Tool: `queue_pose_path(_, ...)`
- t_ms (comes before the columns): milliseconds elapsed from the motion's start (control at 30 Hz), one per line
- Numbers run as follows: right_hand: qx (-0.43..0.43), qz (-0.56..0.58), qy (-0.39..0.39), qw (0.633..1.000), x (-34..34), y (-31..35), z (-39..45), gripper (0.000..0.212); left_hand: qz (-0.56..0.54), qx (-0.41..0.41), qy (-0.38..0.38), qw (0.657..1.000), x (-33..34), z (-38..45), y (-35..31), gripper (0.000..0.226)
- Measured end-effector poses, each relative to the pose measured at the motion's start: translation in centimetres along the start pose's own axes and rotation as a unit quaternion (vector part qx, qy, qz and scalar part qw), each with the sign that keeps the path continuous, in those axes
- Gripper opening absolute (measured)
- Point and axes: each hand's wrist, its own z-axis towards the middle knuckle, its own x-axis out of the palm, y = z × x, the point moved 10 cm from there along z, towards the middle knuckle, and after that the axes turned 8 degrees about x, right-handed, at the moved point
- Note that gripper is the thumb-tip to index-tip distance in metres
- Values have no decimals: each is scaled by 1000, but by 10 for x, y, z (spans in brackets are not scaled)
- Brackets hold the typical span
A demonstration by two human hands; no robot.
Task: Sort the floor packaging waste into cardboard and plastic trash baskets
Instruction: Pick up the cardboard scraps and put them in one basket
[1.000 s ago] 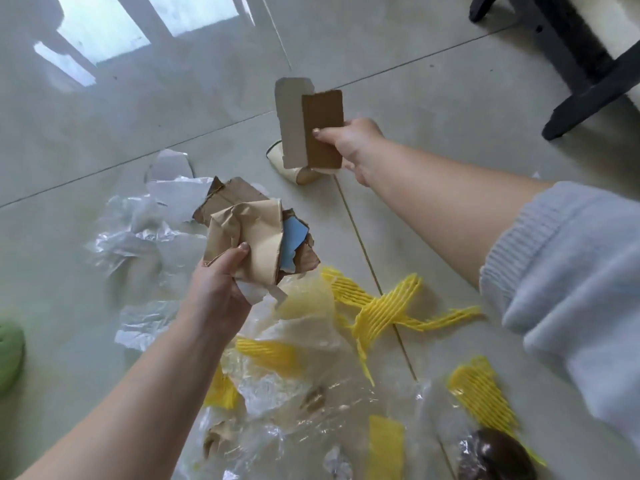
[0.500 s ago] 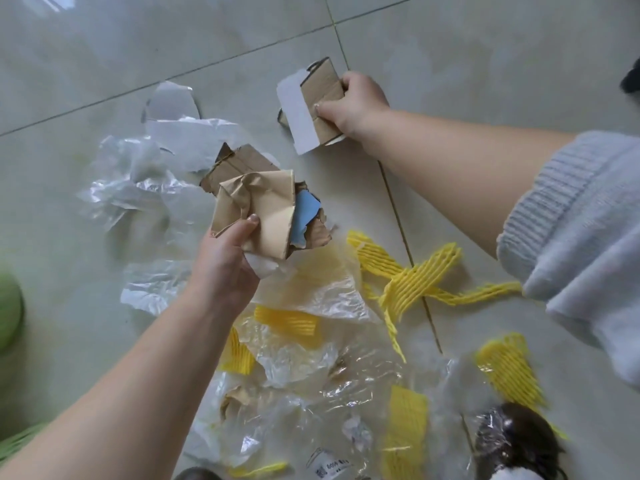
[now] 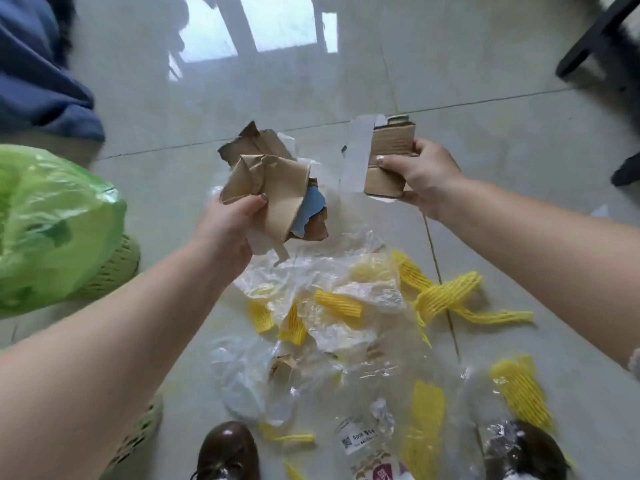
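My left hand (image 3: pixel 227 226) grips a crumpled bundle of brown cardboard scraps (image 3: pixel 273 188) with a blue piece showing, held above the floor. My right hand (image 3: pixel 420 176) holds a folded cardboard piece (image 3: pixel 389 161) with a white flap, level with the bundle and to its right. A green basket lined with a green plastic bag (image 3: pixel 52 230) stands at the left, beside my left forearm. Below my hands, clear plastic film (image 3: pixel 322 282) and yellow foam netting strips (image 3: pixel 446 296) lie scattered on the tiled floor. A small cardboard scrap (image 3: pixel 284 368) sits under the film.
A blue fabric item (image 3: pixel 38 71) lies at the upper left. Black furniture legs (image 3: pixel 595 39) stand at the upper right. My brown shoes (image 3: pixel 228 452) show at the bottom edge, among a plastic wrapper with a label (image 3: pixel 360 438).
Both hands have lifted their cardboard off the floor and the view has swung left, so the green basket now shows beside my left arm.
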Motion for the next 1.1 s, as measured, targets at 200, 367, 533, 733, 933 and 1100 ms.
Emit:
queue_pose_path(200, -46, -80, 97, 991, 83, 32, -118, 16, 66, 97, -31, 993, -84, -97, -117, 46)
queue_pose_path(367, -81, -163, 237, 954, 206, 48, -236, 26, 84, 144, -148, 975, -220, -210, -175, 55)
queue_pose_path(533, -98, -237, 284, 924, 311, 29, -318, 23, 83, 134, -251, 955, -329, -294, -165, 32)
queue_pose_path(733, -121, -336, 257, 898, 373, -23, -356, 46, -7, 154, -328, 932, -378, -351, -131, 32)
queue_pose_path(933, -224, -368, 156, 889, 378, -23, -358, 48, 30, 164, -417, 894, -398, -363, -96, 32)
queue_pose_path(1100, -195, -159, 84, 964, 354, -22, -348, 37, 96, 120, -418, 896, -400, -338, -64, 37)
